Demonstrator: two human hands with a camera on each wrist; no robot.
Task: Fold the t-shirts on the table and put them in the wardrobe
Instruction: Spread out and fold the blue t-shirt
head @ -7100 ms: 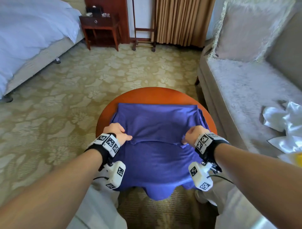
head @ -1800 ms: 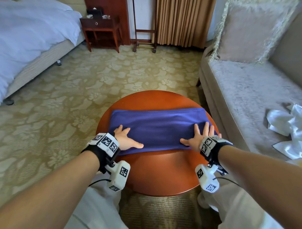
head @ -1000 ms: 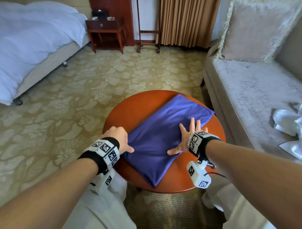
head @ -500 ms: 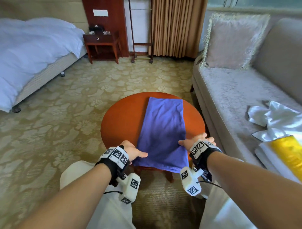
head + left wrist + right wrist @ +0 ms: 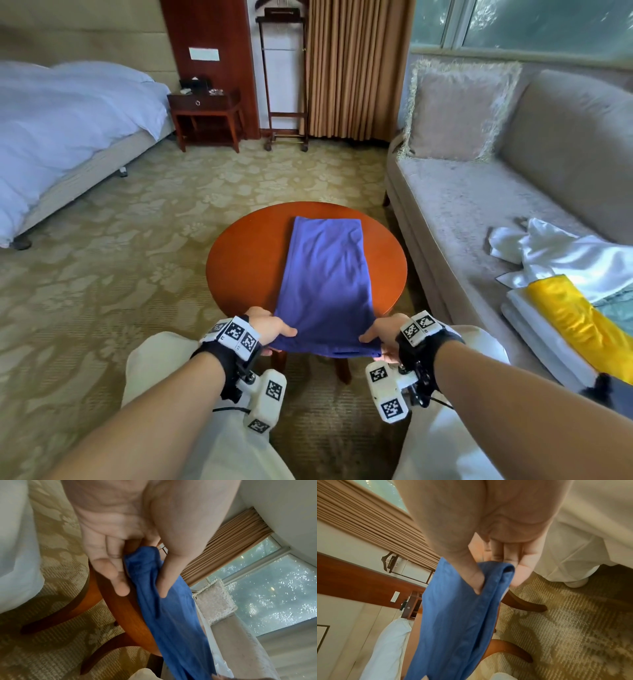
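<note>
A blue t-shirt (image 5: 325, 274) folded into a long strip lies lengthwise across the round wooden table (image 5: 246, 260), its near end lifted past the table's front edge. My left hand (image 5: 270, 330) pinches the near left corner, thumb on top and fingers beneath; in the left wrist view the blue cloth (image 5: 164, 608) runs between thumb and fingers. My right hand (image 5: 380, 334) pinches the near right corner the same way, and the right wrist view shows the layered edge of the t-shirt (image 5: 457, 615) in that pinch.
A grey sofa (image 5: 479, 212) stands right of the table with a cushion (image 5: 455, 113), white cloth (image 5: 561, 253) and a yellow garment (image 5: 575, 318) on it. A bed (image 5: 61, 130), a nightstand (image 5: 205, 116) and a valet stand (image 5: 284, 78) lie beyond the patterned carpet.
The shirt went from a wide fold to a narrow strip turned lengthwise. In the last half second both hands took its near corners and raised them off the table edge.
</note>
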